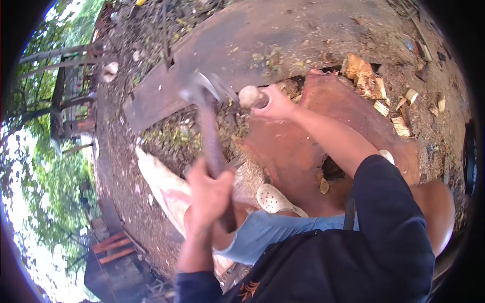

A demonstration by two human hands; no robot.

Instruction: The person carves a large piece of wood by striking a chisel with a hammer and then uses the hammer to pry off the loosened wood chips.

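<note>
My left hand (208, 194) is closed around the wooden handle of a hatchet (209, 131), which stands raised with its metal head upward in the view. Motion blurs the head, so its exact shape is hard to make out. My right hand (275, 102) grips a short, rounded piece of wood (250, 97), its pale end turned toward the hatchet head. A small gap separates the blade from the wood. Below my right forearm lies a broad reddish-brown wooden slab (293, 151) with a dark hole in it.
Split wood chunks (361, 76) and chips lie on the soil to the right. A long flat board (217, 55) stretches behind my hands. A pale log (164, 187) lies at the left. My foot wears a cream clog (278, 200). Trees and a shed stand farther left.
</note>
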